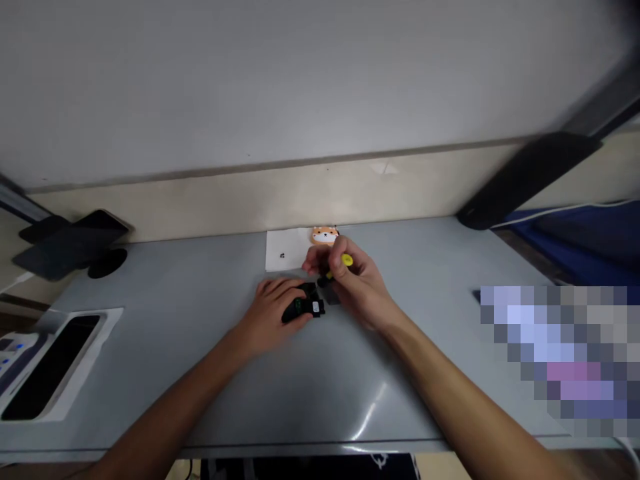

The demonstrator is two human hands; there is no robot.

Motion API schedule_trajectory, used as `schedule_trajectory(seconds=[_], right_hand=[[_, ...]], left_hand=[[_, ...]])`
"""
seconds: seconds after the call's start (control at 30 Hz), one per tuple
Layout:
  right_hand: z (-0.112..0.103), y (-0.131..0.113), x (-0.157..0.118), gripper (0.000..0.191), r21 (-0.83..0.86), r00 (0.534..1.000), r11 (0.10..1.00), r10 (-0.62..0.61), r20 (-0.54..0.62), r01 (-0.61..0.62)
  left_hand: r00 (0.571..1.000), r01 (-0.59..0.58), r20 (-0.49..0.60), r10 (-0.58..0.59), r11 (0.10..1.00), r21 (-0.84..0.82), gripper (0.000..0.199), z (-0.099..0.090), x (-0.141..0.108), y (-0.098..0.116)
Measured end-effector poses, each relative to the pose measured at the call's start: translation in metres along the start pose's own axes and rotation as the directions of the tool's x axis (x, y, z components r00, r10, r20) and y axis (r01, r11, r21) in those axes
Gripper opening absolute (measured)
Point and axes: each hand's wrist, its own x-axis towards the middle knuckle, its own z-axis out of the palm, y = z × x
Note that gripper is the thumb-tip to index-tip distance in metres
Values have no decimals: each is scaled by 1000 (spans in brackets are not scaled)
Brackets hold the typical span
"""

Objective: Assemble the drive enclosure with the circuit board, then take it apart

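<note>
Head camera view: a black device with green markings and a white label point(304, 307) lies near the center of a glossy grey table point(225, 400), gripped in the person's left hand point(273, 310). At 2 o'clock from it, the right hand point(363, 287) pinches a slim yellow-and-black tool point(347, 260). White paper point(276, 245) bearing tiny black pieces point(283, 255) sits toward 11 o'clock; an orange-and-white animal-face item point(325, 235), toward 1 o'clock. Farther out, a black-screened device point(55, 363) lies at 9 o'clock.
</note>
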Motion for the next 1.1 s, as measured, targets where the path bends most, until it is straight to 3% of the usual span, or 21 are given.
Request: schedule_trajectory(seconds=[0.2, 0.33, 0.5, 0.63, 0.9, 1.1], right_hand=[[-5, 10, 4, 31, -15, 1000, 1000, -8, 23, 9], [-3, 7, 6, 44, 153, 998, 986, 60, 1, -60], [0, 5, 4, 23, 88, 997, 995, 44, -61, -39], [2, 6, 4, 24, 156, 990, 987, 58, -128, -38], [0, 3, 6, 31, 265, 996, 962, 77, -49, -61], [-4, -1, 5, 16, 240, 997, 970, 58, -59, -42]], left_hand=[[1000, 9, 28, -8, 1000, -10, 19, -2, 1, 1], [1000, 6, 30, -6, 1000, 4, 19, -2, 2, 1], [1000, -13, 25, 13, 1000, 6, 20, 1, 1, -2], [1000, -13, 12, 13, 1000, 6, 20, 2, 1, -3], [1000, -12, 21, 12, 1000, 4, 19, -2, 1, 1], [999, -10, 35, 9, 1000, 18, 17, -3, 1, 2]])
